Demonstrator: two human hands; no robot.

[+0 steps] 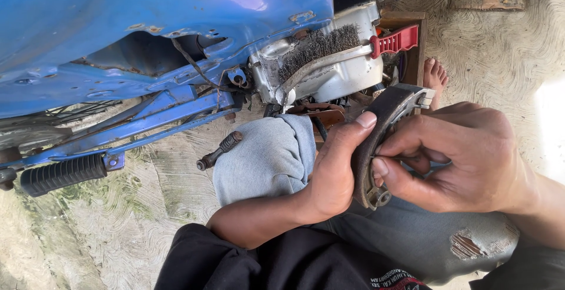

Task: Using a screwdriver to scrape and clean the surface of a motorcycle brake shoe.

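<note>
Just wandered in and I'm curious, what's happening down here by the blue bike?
A person crouches on the ground beside a blue motorcycle, holding a curved brake shoe with both hands. The left hand grips its outer curve, thumb up along the lining, while the right hand pinches something small against its inner side. A wire brush with a red handle lies on the engine casing. A black footpeg sticks out at lower left.

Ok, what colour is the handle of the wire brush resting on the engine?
Red: the wire brush has a red plastic handle, seen best in the head view.
</note>
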